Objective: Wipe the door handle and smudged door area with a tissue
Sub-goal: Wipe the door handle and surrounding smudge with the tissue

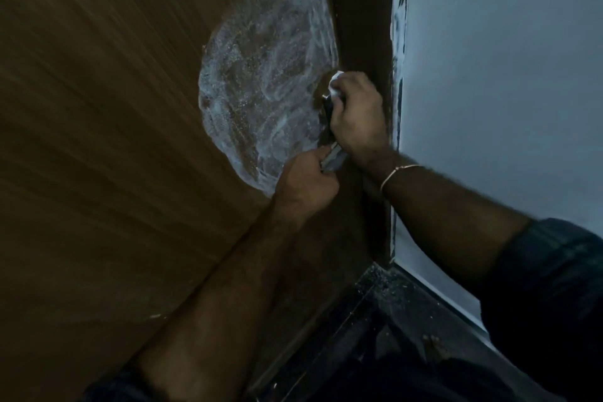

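Right hand (357,114) clenching white tissue (336,85), pressing it on handle (328,111) top. Left hand (305,183) gripping handle's lower end at 7 o'clock. White smudge (264,75) spreading across door (114,108) at 10 o'clock of handle.

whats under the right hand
A white tissue pokes out past the fingers of the right hand, pressed on the dark door handle. Most of the tissue and the handle's upper part are covered. The left hand grips the handle's lower end.
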{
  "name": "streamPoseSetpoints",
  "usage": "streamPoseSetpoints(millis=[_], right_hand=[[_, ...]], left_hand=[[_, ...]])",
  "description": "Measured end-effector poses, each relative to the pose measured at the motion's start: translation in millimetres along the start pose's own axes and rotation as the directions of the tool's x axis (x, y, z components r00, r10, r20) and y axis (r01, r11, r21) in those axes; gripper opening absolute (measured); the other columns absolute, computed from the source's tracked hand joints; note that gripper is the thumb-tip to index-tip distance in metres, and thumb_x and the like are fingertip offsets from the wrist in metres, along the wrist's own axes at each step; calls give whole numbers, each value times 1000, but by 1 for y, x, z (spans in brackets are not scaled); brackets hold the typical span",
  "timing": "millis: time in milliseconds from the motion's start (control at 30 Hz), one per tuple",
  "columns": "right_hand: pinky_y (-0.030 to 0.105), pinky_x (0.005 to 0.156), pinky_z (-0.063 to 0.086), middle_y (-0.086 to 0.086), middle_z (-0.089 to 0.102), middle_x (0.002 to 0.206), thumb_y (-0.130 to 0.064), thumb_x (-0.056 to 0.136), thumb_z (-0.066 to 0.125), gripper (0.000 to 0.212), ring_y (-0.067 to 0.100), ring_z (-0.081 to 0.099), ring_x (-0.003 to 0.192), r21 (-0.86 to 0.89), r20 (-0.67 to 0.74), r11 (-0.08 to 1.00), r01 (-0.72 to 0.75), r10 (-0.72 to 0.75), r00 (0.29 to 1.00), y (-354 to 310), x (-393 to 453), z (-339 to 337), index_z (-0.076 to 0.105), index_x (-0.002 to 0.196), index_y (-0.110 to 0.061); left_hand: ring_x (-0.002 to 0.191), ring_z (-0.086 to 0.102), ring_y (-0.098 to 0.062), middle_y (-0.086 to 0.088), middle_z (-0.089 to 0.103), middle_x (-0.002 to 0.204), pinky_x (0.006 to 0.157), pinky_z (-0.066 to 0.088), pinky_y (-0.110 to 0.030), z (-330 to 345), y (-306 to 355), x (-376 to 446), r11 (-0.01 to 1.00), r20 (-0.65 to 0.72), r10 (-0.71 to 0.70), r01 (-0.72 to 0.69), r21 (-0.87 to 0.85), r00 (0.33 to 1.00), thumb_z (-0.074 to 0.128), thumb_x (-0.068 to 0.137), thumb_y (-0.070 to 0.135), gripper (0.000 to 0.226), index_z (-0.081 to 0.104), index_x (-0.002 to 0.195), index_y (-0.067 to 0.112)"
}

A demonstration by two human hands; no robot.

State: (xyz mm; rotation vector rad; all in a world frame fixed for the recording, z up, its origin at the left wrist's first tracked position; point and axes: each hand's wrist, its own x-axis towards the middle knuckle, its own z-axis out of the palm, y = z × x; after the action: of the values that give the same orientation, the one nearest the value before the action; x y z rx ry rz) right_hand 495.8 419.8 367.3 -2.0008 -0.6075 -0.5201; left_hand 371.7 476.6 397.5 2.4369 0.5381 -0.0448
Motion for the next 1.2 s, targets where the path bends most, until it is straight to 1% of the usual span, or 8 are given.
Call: streamPoseSetpoints(millis=[133,367,467,633,733,867,1000,1200], right_hand=[[39,92,49,16,67,107,2,83,54,24,33,59,102,-51,86,973,226,-221,972,8,8,-13,70,101,-1],[33,91,47,14,65,110,4,84,58,25,31,58,102,-107,156,964,242,-224,962,7,10,-16,70,105,-2],[34,100,49,14,62,120,2,87,58,29,29,60,110,-70,104,992,102,-95,990,9,10,-17,67,114,-2],[13,96,32,15,57,134,-7,96,50,37,26,55,121,65,118,980,-186,178,977,1,-11,-12,55,132,-1],[23,94,40,10,62,127,-28,101,47,37,24,59,115,141,213,910,-390,357,910,6,-11,-13,61,128,-8],[36,93,49,4,68,106,-56,100,32,53,22,64,102,412,454,512,-753,601,658,18,-25,-13,68,114,-19],[37,115,35,11,56,139,-23,107,30,37,23,48,133,755,549,-78,-652,619,562,34,-42,-6,52,134,-10],[50,99,52,27,64,122,8,91,58,37,33,66,103,810,461,-167,-562,774,434,21,-53,31,58,128,4]], left_hand=[[80,58,-6,5,59,114,58,42,-17,0,0,1,1000,0,-2,2,-5,1000,56,95,13,51,47,144,26],[79,56,-6,3,58,119,55,39,-14,3,-3,3,1000,-8,9,-9,10,1000,57,94,13,54,44,145,26],[84,57,-6,5,56,116,59,42,-14,4,-3,4,1000,2,-12,12,10,1000,59,94,13,54,44,145,26],[135,41,-22,-4,37,152,106,40,-30,14,-4,-3,958,-16,114,-106,268,993,60,90,10,69,32,153,16],[147,22,-25,-8,16,163,121,23,-41,23,-10,-10,877,17,182,-170,450,983,63,87,16,86,14,157,14],[152,3,-19,-5,0,166,123,0,-43,27,-15,-15,811,44,204,-194,551,978,64,86,23,96,0,158,16],[152,0,-18,-3,-4,166,124,-1,-42,29,-16,-14,787,32,221,-198,584,975,60,87,22,94,-3,157,16],[152,-1,-18,-4,-6,166,121,-3,-40,23,-22,-12,752,93,242,-247,611,966,57,88,24,92,-3,157,14]])
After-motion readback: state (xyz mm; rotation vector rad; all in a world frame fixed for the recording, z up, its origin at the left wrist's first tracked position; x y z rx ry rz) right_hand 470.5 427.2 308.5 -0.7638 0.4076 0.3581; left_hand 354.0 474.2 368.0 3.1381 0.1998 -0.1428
